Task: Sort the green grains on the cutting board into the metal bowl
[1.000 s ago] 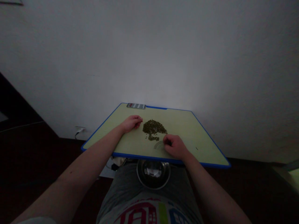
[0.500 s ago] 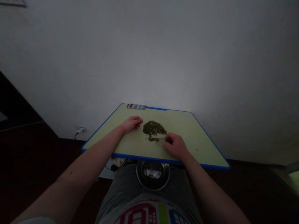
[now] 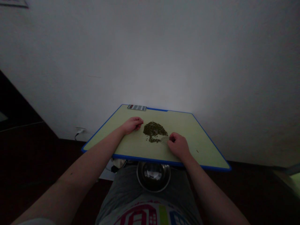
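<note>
A pile of small dark green beans (image 3: pixel 154 128) that look like mung beans lies mid-table, with a few loose ones at its near edge. To its left rests my left hand (image 3: pixel 133 125), fingers curled and pressed together; what they hold, if anything, is too small to see. My right hand (image 3: pixel 179 145) is closed at the near right of the pile. A thin, see-through piece (image 3: pixel 164 139) sticks out from its fingers toward the loose beans; its kind is not clear.
A small table (image 3: pixel 131 148) with a blue edge stands against the wall. At its back left lies a phone-like flat object (image 3: pixel 137 107). A shiny metal bowl (image 3: pixel 153 176) sits on my lap below the front edge. A small brown bit (image 3: pixel 197 151) lies at right.
My right hand has drawn slightly to the right, away from the loose beans, with the see-through piece in it. My left hand has hardly moved.
</note>
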A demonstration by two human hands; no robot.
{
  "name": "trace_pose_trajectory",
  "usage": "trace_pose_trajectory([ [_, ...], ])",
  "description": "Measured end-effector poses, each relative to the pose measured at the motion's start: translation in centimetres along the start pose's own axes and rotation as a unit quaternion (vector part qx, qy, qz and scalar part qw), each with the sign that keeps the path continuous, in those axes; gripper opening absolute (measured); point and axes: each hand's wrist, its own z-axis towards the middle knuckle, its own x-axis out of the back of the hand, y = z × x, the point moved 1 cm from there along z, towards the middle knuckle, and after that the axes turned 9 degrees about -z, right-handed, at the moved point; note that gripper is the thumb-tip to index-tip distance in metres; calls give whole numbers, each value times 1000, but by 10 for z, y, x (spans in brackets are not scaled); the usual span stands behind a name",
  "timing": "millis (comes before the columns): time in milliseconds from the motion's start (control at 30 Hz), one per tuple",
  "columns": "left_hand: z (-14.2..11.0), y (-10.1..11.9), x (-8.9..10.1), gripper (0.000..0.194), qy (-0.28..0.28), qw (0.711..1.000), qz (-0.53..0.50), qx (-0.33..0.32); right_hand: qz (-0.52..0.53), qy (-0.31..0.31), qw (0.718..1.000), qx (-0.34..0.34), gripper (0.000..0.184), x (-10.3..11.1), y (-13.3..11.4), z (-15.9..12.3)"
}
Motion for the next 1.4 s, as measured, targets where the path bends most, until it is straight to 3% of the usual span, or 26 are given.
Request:
trace_pose_trajectory([
  [667,1,-2,1,16,-3,1000,5,-6,-14,8,999,-47,8,0,2,1],
  [1400,-1,2,-1,17,3,1000,-1,1,39,-41,998,41,3,1,-2,0],
])
